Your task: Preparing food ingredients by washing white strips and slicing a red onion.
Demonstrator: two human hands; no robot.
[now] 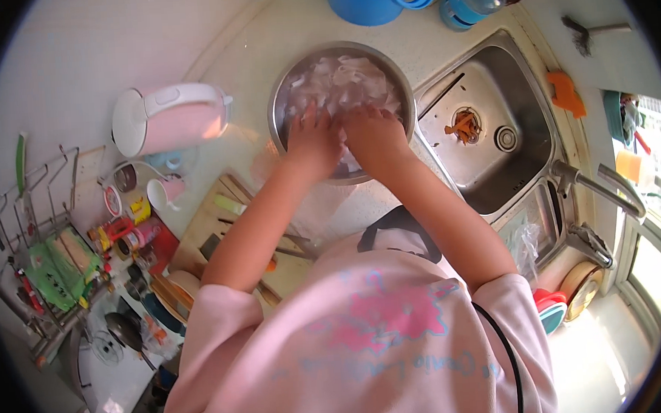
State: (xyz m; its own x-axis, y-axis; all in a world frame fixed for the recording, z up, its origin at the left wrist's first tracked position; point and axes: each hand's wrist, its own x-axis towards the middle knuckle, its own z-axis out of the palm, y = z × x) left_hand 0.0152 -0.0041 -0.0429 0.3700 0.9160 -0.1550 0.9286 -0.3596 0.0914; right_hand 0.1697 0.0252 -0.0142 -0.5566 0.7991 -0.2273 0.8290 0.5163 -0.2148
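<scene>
A round stainless-steel bowl (274, 116) stands on the counter in front of me, with cloudy water in it. Pale, thin, soft pieces (356, 77) fill much of the water; their exact kind is unclear. Both hands reach down into the near half of the bowl, side by side. My left hand (316, 136) has its fingers spread among the pieces, the tips partly under water. The fingers of my right hand (374, 135) curl downward and their tips are hidden. Some pale material (342, 140) shows between the two hands, and whether either one grips it is unclear.
Right of the bowl is a steel sink (488, 180) with orange peelings (465, 127) at a drain, beside a faucet (596, 184). A blue pitcher (363, 0) and plastic bottle (468, 2) stand behind. Leftward are a pink electric kettle (180, 122) and wooden cutting board (195, 226).
</scene>
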